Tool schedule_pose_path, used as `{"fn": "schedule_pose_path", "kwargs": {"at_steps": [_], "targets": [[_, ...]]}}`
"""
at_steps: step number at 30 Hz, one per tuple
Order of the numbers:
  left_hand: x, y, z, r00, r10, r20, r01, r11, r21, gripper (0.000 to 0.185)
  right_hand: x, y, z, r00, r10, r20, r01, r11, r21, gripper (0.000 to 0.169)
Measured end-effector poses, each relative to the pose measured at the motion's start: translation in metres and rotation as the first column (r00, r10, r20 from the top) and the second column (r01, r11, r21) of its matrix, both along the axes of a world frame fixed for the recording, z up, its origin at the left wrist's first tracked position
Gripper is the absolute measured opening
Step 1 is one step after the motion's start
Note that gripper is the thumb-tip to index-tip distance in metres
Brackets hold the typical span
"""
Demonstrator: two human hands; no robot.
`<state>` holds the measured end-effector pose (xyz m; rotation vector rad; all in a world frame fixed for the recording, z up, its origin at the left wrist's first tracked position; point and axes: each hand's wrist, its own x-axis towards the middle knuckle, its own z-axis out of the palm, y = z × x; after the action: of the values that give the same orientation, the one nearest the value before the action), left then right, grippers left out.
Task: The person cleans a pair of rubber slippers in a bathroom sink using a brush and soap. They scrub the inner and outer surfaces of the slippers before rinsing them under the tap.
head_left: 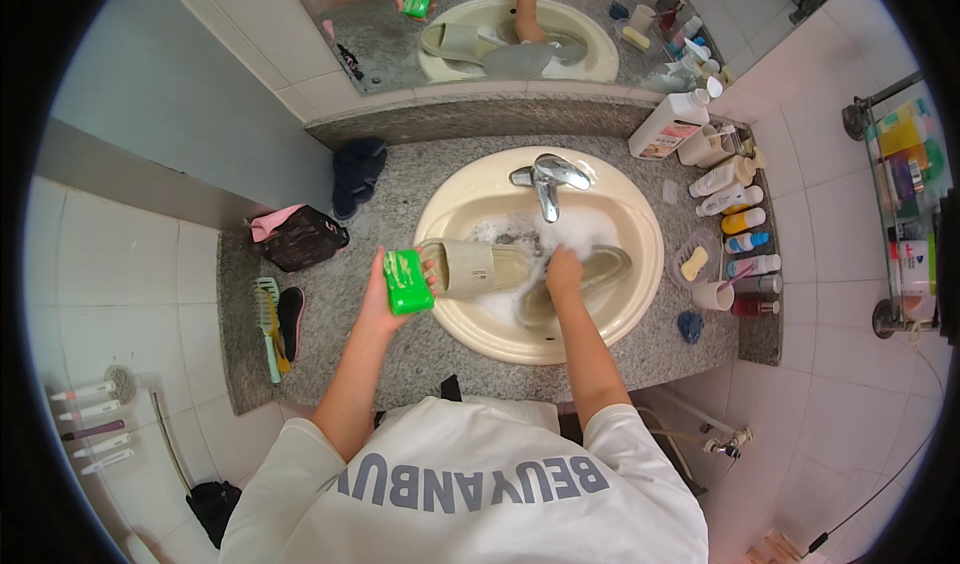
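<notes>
My left hand (381, 294) holds a bright green rectangular block (409, 282) with pale streaks, just off the left rim of the oval cream washbasin (637, 301). A grey-green slide sandal (469, 270) lies in the basin, its strap end resting over the left rim. My right hand (564, 270) reaches down into the basin beside a second slide sandal (611, 268), which is tilted in the water. Its fingertips are hidden by white suds (589, 230), so whether they grip anything does not show. Above stands a chrome mixer tap (551, 181).
Right of the basin are a soap bar (694, 263) in a clear dish, a cup (712, 295), a large pump bottle (670, 124) and several tubes. On the granite counter's left lie a dark pouch (301, 238), dark cloth (356, 178) and a hairbrush (290, 322). A mirror (360, 39) backs the counter.
</notes>
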<state>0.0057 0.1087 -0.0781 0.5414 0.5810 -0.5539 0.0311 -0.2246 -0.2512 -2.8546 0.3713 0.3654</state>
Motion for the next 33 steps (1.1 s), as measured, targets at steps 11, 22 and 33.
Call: {"fn": "schedule_pose_path", "kwargs": {"at_steps": [11, 22, 33], "targets": [[-0.01, 0.021, -0.015, 1.0, -0.006, -0.018, 0.007, 0.998, 0.066, 0.077, 0.003, -0.014, -0.001, 0.975, 0.176, -0.134, -0.163, 0.981, 0.105, 0.019], [-0.012, -0.013, -0.015, 0.993, -0.078, 0.086, 0.058, 0.976, 0.21, 0.067, -0.073, -0.004, 0.106, 0.965, -0.121, 0.231, -0.047, 0.791, 0.61, 0.039], [0.012, -0.13, -0.017, 0.904, -0.382, 0.191, 0.227, 0.809, 0.543, 0.055, -0.114, 0.073, 0.22, 0.952, -0.115, 0.285, -0.112, 0.732, 0.672, 0.042]]}}
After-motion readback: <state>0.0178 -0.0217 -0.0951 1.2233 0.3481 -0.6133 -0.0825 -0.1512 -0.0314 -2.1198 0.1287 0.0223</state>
